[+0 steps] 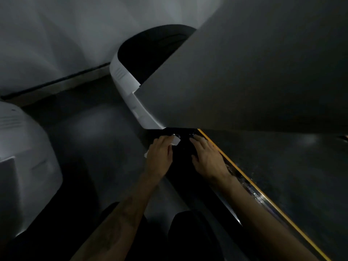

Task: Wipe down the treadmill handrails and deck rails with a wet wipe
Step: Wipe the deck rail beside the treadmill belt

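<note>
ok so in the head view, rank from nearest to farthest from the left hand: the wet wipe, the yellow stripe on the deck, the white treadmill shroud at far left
1. Wet wipe: under the left hand, pressed on the black deck rail.
2. Yellow stripe: to the right, past the right hand.
3. White treadmill shroud: far left, across the dark floor.

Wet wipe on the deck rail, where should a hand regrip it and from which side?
Take the wet wipe at its exposed white front corner, coming from the right: the left hand lies flat over the rest, on the dark deck rail, so only that edge is free.
</note>
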{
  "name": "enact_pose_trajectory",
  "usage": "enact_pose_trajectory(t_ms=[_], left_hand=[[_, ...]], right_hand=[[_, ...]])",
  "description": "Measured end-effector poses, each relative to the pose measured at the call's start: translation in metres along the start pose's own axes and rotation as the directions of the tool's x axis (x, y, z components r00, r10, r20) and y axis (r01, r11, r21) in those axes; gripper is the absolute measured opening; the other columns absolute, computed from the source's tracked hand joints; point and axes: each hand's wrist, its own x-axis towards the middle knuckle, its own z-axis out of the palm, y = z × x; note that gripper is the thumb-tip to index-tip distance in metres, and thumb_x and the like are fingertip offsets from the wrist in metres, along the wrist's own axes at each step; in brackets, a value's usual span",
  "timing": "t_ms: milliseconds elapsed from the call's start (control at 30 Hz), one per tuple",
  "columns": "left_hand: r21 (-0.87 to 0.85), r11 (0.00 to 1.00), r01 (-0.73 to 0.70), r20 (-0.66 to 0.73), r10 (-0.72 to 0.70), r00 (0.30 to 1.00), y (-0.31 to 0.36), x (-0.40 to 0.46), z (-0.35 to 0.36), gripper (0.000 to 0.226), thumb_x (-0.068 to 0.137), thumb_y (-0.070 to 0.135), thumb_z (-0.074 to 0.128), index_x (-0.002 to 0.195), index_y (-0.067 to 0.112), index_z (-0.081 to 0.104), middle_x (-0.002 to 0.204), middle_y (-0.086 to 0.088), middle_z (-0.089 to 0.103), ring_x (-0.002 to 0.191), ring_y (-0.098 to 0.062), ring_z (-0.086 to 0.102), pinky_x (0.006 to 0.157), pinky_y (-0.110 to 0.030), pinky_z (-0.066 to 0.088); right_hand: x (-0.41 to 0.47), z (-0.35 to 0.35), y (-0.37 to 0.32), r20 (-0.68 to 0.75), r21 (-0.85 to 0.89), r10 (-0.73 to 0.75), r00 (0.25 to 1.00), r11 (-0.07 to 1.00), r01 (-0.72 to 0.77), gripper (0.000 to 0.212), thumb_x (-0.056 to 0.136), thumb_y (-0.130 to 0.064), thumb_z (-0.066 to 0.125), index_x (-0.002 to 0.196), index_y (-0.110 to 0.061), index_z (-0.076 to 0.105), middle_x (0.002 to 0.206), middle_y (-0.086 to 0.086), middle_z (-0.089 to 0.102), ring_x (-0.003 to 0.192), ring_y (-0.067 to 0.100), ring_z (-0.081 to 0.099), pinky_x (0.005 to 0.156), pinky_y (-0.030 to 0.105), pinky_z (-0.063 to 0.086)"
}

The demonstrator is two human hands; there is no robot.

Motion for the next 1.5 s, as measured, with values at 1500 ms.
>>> enact_pose_trajectory(t_ms=[1500], left_hand=[[-0.041,0.99,0.137,0.098,-0.132,0.986,-0.148,0.065,0.097,0.054,0.102,0.028,0.057,0.152,0.016,0.041,0.153,-0.008,0.037,0.14,-0.029,0.038,0.113,-0.047,0.039]], right_hand=[[0.087,0.147,-0.013,-0.03,-0.266,0.158,0.987,0.951,-0.16,0.062,0.104,-0.04,0.026,0.154,-0.003,0.027,0.155,0.023,0.031,0.146,0.036,0.031,0.123,0.042,0.026]])
